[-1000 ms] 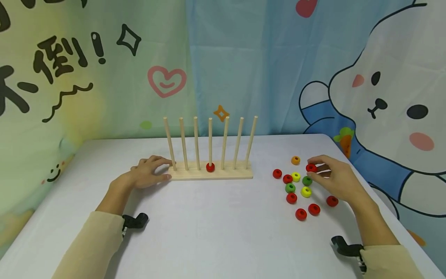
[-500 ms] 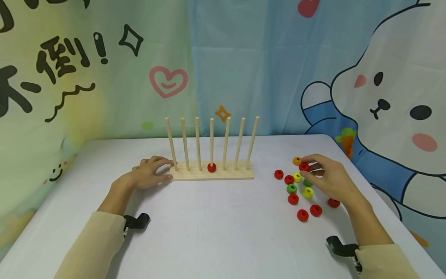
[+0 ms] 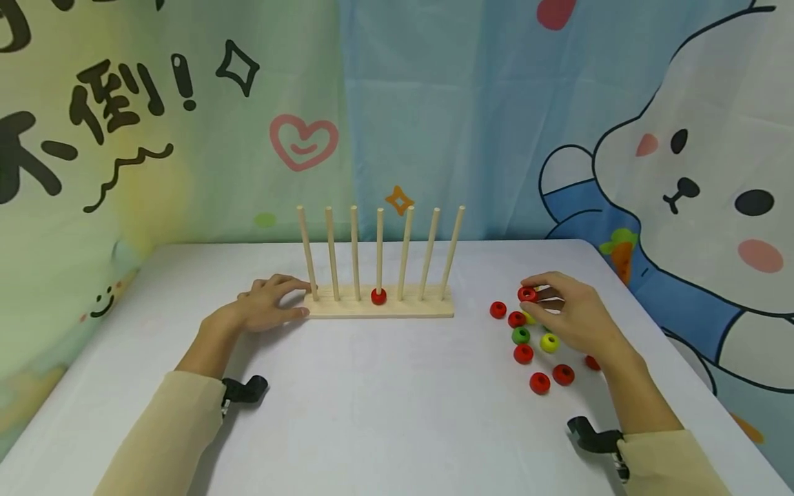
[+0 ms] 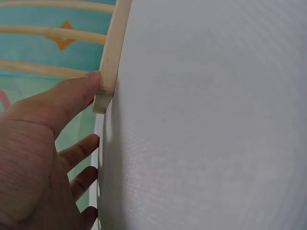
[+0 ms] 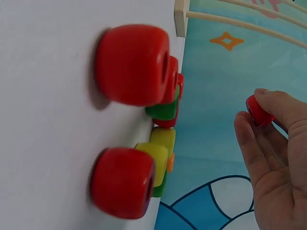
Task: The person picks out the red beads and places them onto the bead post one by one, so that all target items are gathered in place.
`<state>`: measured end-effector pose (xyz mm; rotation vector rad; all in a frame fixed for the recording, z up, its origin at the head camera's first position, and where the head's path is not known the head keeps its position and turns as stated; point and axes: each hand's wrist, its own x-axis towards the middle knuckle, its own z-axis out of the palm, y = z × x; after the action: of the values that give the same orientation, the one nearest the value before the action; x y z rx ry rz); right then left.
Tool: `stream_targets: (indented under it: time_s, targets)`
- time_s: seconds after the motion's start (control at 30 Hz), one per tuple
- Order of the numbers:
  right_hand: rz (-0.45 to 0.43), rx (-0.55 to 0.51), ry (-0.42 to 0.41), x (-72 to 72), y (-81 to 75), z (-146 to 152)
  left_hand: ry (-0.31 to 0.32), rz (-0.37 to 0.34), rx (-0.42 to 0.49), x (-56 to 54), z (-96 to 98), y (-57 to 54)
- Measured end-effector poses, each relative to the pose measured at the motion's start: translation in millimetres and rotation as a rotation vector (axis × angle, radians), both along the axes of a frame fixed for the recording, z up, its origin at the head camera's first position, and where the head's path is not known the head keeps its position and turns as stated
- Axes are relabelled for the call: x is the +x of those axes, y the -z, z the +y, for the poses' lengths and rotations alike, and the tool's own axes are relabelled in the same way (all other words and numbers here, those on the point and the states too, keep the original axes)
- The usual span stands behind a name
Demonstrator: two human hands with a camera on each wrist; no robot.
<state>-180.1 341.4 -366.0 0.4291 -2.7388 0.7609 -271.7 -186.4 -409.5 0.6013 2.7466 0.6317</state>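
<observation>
In the head view, a pale wooden peg stand (image 3: 412, 308) with a row of several upright pegs is at the middle of the table. A red bead (image 3: 378, 297) sits at the foot of its middle peg. My left hand (image 3: 263, 306) holds the stand's left end, thumb at the front corner; the left wrist view shows the thumb (image 4: 76, 96) against the base's end. My right hand (image 3: 577, 313) pinches another red bead (image 3: 527, 294) between thumb and fingertips, raised over the loose beads. That bead (image 5: 258, 111) shows against the curtain in the right wrist view.
Loose beads lie on the white table (image 3: 372, 413) below and around my right hand: several red ones like the red bead (image 3: 540, 384), a green bead (image 3: 520, 335) and a yellow bead (image 3: 548, 343). A printed curtain (image 3: 422, 124) hangs behind the table.
My right hand has moved left with the pinched red bead, passing over the orange and yellow beads. My left hand stays at the end of the stand.
</observation>
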Motion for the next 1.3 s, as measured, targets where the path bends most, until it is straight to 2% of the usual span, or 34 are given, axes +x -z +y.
stream_targets:
  time_s: [0.23, 0.6, 0.8, 1.07, 1.3]
  targets:
    - [0.013, -0.005, -0.023, -2.7, -4.6, -8.1, -0.001, -0.003, -0.001, 0.0, -0.3, 4.4]
    - [0.028, -0.050, -0.068, -8.4, -3.3, -23.5, 0.004, 0.008, 0.032, 1.3, 2.0, -1.7]
    - [0.047, -0.069, -0.086, -11.2, -8.6, -32.2, 0.011, 0.007, 0.040, -0.7, 2.2, 0.3]
    - [0.019, -0.109, -0.086, -12.7, -10.3, -45.2, -0.007, -0.005, 0.032, -6.4, 0.1, 8.8]
    - [-0.023, -0.185, -0.108, -13.6, -8.4, -58.4, 0.001, 0.000, 0.032, -1.3, -0.7, 3.3]
